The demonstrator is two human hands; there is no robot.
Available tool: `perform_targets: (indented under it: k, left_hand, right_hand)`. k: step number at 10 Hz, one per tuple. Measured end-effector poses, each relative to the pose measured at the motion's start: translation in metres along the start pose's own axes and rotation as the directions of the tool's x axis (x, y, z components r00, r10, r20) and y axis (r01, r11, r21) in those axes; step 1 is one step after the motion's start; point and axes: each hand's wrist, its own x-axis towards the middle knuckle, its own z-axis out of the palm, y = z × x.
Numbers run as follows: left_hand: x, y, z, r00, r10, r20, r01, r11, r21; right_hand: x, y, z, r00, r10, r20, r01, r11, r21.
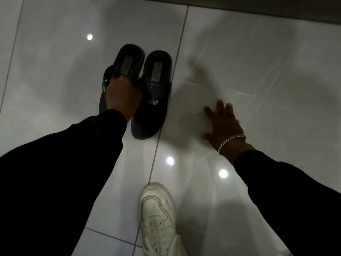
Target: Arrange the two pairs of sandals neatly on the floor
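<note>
Gripping left sandal (pixel 127 65) strap, left hand (pixel 122 95) fingers curled, right hand (pixel 222 124) fingers spread on floor (pixel 258 61)

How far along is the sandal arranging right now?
One pair of black flip-flop sandals sits side by side on the glossy white tile floor. The left hand grips the left sandal's strap, placing it. The right hand is empty and spread. The second pair is out of view, not yet arranged.

grey insole labels on both black sandals (pixel 147 93), print too small and blurred to read
</note>
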Motion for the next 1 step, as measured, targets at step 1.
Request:
perform_targets:
  k: [1]
  left_hand:
    - [-0.0036, 0.0161, -0.0019, 0.996, 0.079, 0.046, -0.084, 0.989, 0.118]
  right_hand:
    - [-0.0051, 0.0047, -0.0123, 1.000, -0.028, 0.002, 0.028, 1.000, 0.003]
